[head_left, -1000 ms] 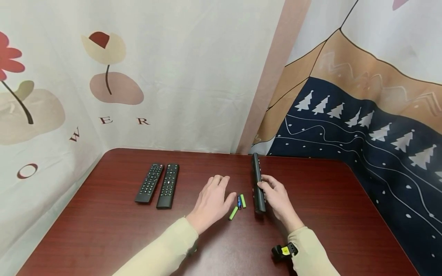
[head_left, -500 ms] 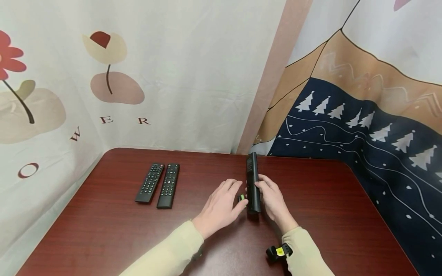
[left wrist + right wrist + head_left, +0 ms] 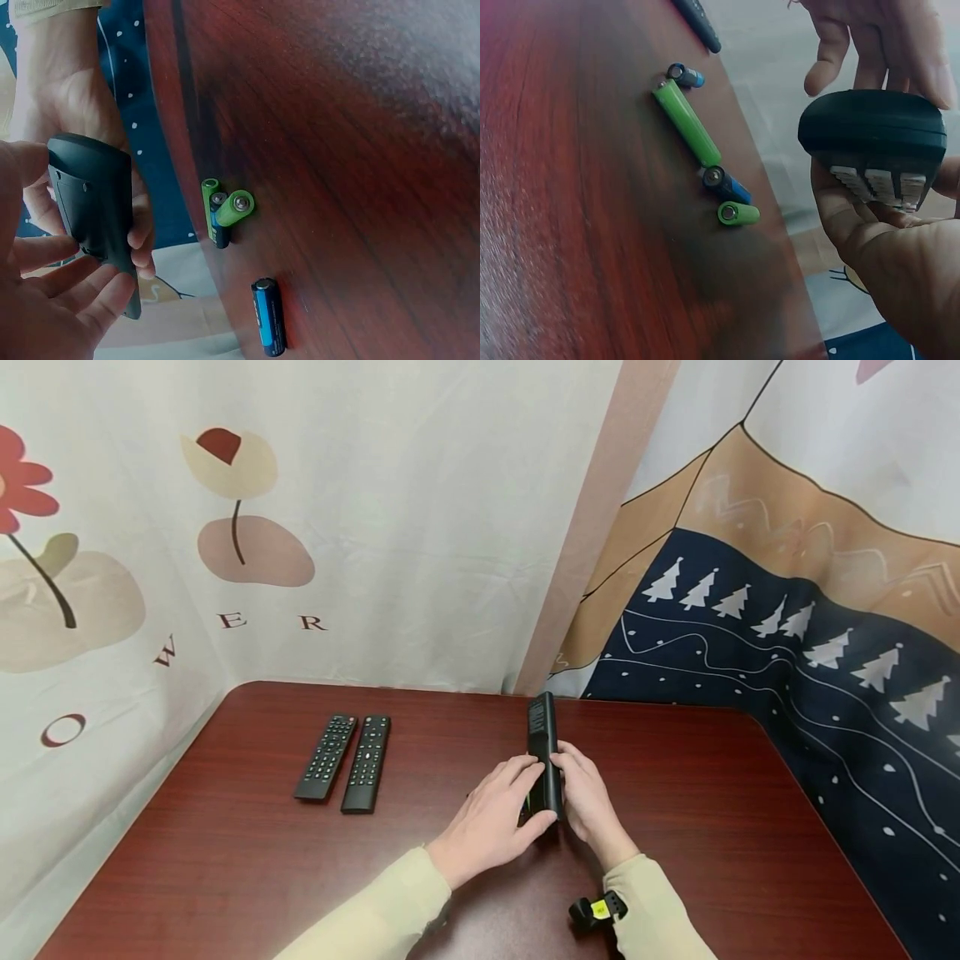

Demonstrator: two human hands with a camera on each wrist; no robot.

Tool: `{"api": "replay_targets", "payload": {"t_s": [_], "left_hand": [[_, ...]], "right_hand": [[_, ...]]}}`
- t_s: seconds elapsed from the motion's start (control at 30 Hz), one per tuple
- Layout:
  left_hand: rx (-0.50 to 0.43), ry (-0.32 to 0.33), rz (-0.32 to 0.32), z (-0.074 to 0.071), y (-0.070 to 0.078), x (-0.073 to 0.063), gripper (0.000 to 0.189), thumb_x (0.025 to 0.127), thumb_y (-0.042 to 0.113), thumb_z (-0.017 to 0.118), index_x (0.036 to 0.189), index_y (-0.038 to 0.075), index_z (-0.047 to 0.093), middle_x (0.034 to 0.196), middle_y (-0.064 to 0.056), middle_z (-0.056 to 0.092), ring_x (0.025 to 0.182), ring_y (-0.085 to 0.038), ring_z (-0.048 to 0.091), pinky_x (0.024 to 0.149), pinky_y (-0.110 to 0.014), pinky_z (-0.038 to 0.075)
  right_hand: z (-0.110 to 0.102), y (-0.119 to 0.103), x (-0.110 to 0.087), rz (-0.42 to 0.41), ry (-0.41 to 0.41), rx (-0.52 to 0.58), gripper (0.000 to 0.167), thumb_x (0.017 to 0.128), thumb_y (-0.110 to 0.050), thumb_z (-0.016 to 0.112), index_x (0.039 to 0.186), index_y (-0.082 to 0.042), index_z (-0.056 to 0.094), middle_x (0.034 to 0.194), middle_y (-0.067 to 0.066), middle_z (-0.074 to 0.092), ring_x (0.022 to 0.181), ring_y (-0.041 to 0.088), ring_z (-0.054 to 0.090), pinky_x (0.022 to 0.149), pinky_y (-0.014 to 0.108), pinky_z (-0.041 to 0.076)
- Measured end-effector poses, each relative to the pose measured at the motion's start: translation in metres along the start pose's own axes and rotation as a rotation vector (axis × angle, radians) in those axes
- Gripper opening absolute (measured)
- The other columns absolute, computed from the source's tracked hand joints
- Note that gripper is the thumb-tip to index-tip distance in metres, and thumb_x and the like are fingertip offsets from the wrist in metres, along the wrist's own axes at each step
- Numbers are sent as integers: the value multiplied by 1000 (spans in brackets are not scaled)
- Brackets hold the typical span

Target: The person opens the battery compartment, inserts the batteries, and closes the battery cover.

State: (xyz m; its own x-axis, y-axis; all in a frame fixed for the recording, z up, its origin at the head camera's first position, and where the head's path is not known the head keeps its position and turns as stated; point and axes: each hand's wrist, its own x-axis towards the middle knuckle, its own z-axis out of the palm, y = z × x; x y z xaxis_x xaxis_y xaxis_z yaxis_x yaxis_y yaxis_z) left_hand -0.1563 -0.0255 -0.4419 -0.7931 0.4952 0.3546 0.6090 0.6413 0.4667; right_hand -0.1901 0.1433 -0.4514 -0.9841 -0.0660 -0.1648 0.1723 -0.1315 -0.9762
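Observation:
My right hand (image 3: 592, 797) grips a black remote control (image 3: 550, 760), which is lifted and turned with its back toward the left hand. My left hand (image 3: 495, 818) reaches over to it; in the left wrist view its fingers (image 3: 82, 289) lie against the remote's back and its thumb is near the end. Pale buttons face down into the right palm in the right wrist view. Below the hands, two green batteries, one of them this long green battery (image 3: 690, 124), and two blue-and-black batteries, one lying apart (image 3: 268, 316), are on the table. The left hand hides most of them in the head view.
Two more black remotes, a left one (image 3: 327, 758) and a right one (image 3: 367, 764), lie side by side at the table's left. A patterned curtain (image 3: 420, 527) hangs behind the reddish-brown table (image 3: 225, 827). A black wrist device (image 3: 597, 910) is on the right sleeve.
The remote has shifted left and rotated so that its back faces left. My left hand has moved right, from beside the batteries to the remote.

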Motion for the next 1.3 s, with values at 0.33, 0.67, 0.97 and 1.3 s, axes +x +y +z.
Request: {"api": "replay_targets", "payload": {"t_s": [0.33, 0.67, 0.97, 1.3], "left_hand": [[48, 20, -5, 6, 5, 0, 55, 99, 35, 69, 142, 4, 57, 145, -13, 53, 134, -30, 54, 112, -42, 46], [70, 110, 67, 10, 4, -2, 62, 92, 32, 79, 142, 4, 57, 141, -11, 55, 132, -26, 53, 112, -39, 44], [15, 158, 93, 12, 1, 2, 63, 82, 27, 86, 132, 3, 59, 130, -8, 58, 120, -25, 56, 108, -39, 46], [-55, 106, 8, 10, -1, 8, 64, 73, 26, 94, 121, 3, 59, 124, -5, 55, 116, -22, 53, 107, -39, 43]], "right_hand": [[7, 5, -2, 6, -5, 13, 47, 108, -21, 35, 150, -4, 48, 137, 25, 59, 103, 17, 69, 82, 33, 60], [10, 4, -4, -28, -29, 147, 45, 108, -17, 34, 148, -2, 49, 141, 28, 57, 104, 16, 69, 87, 32, 59], [10, 7, -6, -26, 0, 128, 47, 109, -19, 35, 151, -2, 46, 132, 18, 64, 103, 15, 69, 85, 33, 60], [11, 11, -5, -35, 2, 98, 45, 107, -18, 37, 145, 2, 50, 109, 7, 68, 91, 16, 70, 75, 34, 60]]}}
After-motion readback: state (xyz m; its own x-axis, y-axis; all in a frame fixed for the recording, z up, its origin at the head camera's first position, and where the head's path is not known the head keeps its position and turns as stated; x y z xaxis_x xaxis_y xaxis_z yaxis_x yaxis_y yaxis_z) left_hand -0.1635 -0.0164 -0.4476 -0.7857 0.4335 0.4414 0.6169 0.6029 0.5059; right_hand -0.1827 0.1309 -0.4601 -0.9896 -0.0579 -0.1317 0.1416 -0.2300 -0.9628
